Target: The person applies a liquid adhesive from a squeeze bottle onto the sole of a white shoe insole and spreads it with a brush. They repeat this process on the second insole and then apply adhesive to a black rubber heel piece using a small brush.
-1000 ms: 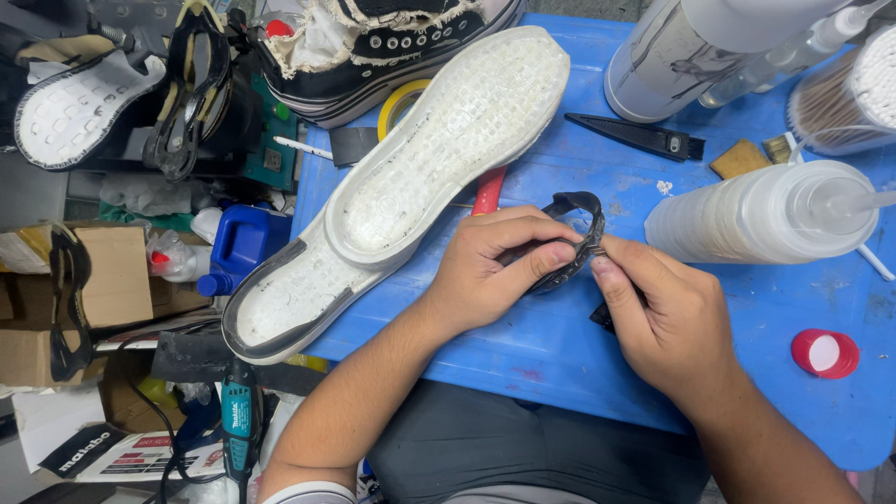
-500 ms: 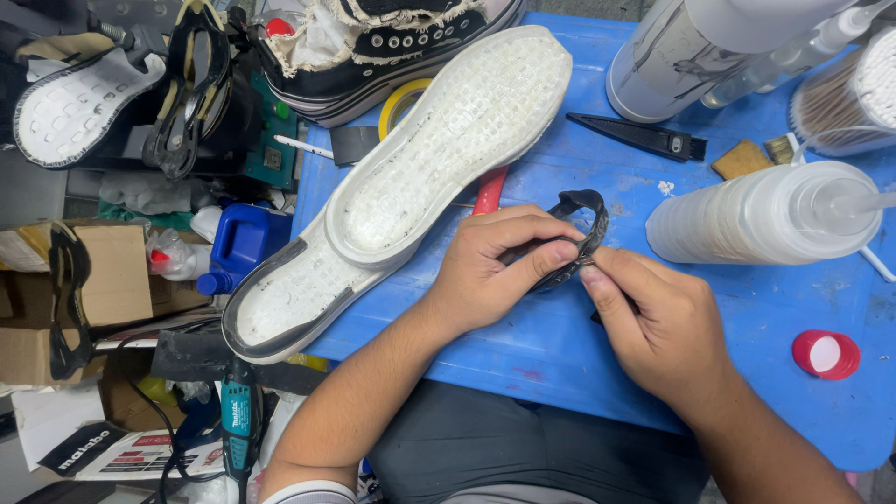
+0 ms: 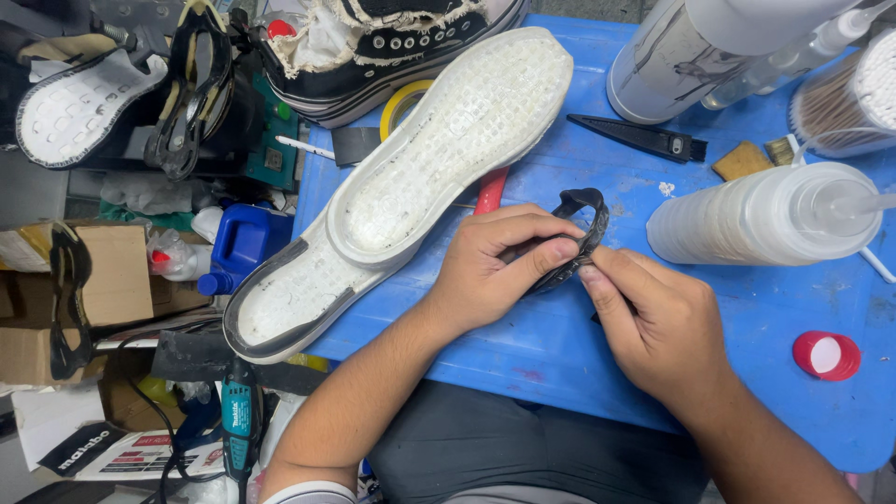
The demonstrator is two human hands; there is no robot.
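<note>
Though cluttered, blue table [image 3: 597,345], workshop floor [image 3: 28,187].

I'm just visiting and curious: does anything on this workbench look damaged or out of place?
Yes. The white shoe sole lies bare, overhanging the blue table's edge. Both hands grip a curled black rubber strip.

sole [image 3: 411,177] lies left of bottle [image 3: 765,215] on table [image 3: 560,345].

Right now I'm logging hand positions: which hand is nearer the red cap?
Right. The right hand is just left of the red cap; the left hand is farther left, beyond it.
</note>
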